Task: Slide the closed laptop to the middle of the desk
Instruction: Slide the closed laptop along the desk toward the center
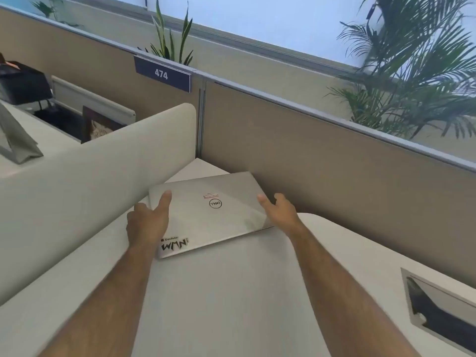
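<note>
**Operator:** I see a closed silver laptop (211,212) lying flat in the far corner of the white bench (231,292), at about 12 o'clock from me. It is tucked against the tan partition wall (322,161) behind it and the white divider (103,161) at 10 o'clock. A black-lettered sticker (174,245) marks its near left corner.

**Listener:** Where are your hands?

**Operator:** My left hand (148,222) sits at the laptop's left edge, at 9 o'clock from the lid's logo, fingers loosely spread, forefinger laid on the lid. My right hand (279,210) is at the right edge, at 3 o'clock, fingers open and curled around the side. Neither hand is clamped shut on it.

**Listener:** How would you move it well?

**Operator:** I judge it has not reached the middle yet. I would press both sides evenly and draw it toward 6 o'clock, keeping it flat on the bench so it slides and does not lift, and steer clear of the cable cutout (443,310) at 4 o'clock.
</note>
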Demonstrator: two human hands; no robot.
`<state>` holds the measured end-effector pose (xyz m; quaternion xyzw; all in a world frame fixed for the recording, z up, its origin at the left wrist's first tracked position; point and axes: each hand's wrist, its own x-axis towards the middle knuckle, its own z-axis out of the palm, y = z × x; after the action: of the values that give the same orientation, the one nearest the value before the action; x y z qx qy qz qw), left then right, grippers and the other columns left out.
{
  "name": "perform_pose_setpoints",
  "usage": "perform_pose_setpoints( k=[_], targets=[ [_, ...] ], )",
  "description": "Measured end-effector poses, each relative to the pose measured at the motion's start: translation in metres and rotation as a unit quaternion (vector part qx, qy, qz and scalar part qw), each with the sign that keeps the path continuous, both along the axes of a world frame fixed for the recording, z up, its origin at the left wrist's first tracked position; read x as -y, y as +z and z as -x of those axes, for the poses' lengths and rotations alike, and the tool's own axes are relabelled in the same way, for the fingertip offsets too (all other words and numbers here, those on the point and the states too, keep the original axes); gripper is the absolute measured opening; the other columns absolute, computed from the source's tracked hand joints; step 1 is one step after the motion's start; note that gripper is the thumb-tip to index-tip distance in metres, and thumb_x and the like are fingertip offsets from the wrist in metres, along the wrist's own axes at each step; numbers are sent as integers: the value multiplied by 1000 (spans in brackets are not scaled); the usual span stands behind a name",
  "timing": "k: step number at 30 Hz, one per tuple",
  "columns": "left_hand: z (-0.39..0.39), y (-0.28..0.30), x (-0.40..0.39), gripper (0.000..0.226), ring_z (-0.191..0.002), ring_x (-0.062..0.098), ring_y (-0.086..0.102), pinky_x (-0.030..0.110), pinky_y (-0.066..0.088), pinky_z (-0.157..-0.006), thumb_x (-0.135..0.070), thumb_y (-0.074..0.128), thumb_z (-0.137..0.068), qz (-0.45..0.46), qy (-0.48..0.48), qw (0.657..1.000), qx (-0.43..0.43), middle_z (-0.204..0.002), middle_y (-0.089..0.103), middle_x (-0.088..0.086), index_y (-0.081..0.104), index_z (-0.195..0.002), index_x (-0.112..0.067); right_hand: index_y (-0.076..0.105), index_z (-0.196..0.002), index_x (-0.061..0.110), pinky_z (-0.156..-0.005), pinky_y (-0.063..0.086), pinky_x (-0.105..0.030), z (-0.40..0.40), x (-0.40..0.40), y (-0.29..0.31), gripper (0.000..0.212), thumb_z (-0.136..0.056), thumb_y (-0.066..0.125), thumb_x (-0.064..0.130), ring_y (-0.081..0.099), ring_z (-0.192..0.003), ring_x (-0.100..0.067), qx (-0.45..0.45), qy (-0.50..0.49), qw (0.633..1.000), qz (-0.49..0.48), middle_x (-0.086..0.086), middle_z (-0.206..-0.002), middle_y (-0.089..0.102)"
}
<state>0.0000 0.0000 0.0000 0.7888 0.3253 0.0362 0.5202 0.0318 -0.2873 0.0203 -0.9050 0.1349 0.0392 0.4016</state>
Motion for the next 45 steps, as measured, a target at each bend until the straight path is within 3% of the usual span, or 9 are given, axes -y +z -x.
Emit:
perform_pose_setpoints(
  k=[8,12,15,17,19,23,29,38,45],
  targets=[
    [-26,-9,-3,68,-115,40,61,42,47,-93,-55,65,-81,-69,18,995,-66,-126,65,23,63,-120,1,57,-123,-1,-100,47,-42,-38,-9,-15,59,-91,57,49,56,-120,-37,-29,-11,997,66,-17,-127,62],
    [-31,-10,-7,52,-108,39,65,38,45,-82,-41,69,-77,-76,25,994,-76,-117,70,21,66,-112,-3,61,-118,3,-100,50,-48,-50,-13,-21,53,-81,65,41,57,-116,-38,-46,-63,996,48,-15,-124,62],
    [-32,-12,-14,34,-93,38,67,35,46,-76,-31,72,-70,-68,33,994,-74,-103,72,20,63,-92,-6,64,-110,5,-97,52,-48,-56,-13,-28,50,-73,72,39,59,-112,-37,-62,-87,994,26,-14,-117,65],
    [-34,-14,-21,30,-83,36,68,37,55,-79,-24,76,-63,-35,36,996,-69,-90,71,20,59,-77,-4,66,-95,5,-94,55,-46,-60,-11,-31,40,-70,77,34,63,-103,-35,-56,-104,993,-7,-14,-108,69],
    [-35,-17,-28,25,-79,35,71,48,61,-83,-14,79,-60,18,42,998,-53,-80,69,20,58,-71,-4,60,-74,8,-90,57,-44,-63,-10,-32,29,-68,80,28,66,-94,-34,-42,-118,992,-20,-12,-98,71],
    [-36,-21,-34,22,-66,29,68,51,63,-78,-2,79,-61,67,50,995,-46,-82,70,20,60,-72,-4,58,-78,8,-90,57,-43,-61,-9,-32,33,-67,83,25,66,-94,-33,-36,-134,990,-35,-11,-95,69],
    [-31,-27,-36,21,-82,34,74,44,62,-76,5,78,-63,108,43,993,-38,-93,74,21,63,-77,-1,56,-70,9,-80,57,-38,-45,-1,-31,31,-66,84,20,65,-89,-33,-39,-159,985,-60,-11,-85,67],
    [9,-26,-21,31,-76,36,75,52,62,-81,-1,82,-57,127,14,990,-64,-86,74,24,68,-85,6,58,-82,9,-77,55,-35,15,19,-26,34,-62,82,22,65,-91,-33,-53,-200,975,-77,-4,-75,62],
    [61,-18,0,27,-82,39,74,57,62,-80,4,80,-64,153,-10,985,-77,-89,74,27,67,-87,10,52,-70,11,-78,56,-37,78,40,-16,34,-62,84,21,65,-91,-36,-62,-231,967,-82,-10,-84,67]
  ],
)
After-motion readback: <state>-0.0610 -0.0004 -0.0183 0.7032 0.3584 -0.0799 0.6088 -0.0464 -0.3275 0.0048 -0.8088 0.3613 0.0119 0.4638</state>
